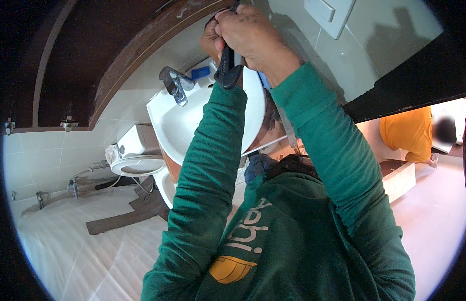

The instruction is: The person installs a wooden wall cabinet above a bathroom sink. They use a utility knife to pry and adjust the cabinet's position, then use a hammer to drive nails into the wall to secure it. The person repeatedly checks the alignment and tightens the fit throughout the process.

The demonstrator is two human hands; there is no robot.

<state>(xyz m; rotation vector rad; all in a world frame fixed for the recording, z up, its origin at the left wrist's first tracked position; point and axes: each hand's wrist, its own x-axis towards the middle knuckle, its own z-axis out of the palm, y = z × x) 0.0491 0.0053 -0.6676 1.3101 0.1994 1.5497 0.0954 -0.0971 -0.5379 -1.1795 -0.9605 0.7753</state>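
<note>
Both hands (238,32) clasp black wrench (228,67) | handle hangs below fists | above basin (168,120)

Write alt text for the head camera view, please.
Both hands, the right hand over the left hand, grip a dark wrench raised above a white washbasin with a chrome tap; green sleeves fill the foreground.

The scene is being lit evenly and brightly from above. Soft shadows are being cast on the tiled wall (373,45) behind the raised hands. Straight edges are being bent by fisheye distortion, and the corners are being darkened by a black vignette. Slight glare is being thrown off the basin (180,128).
</note>
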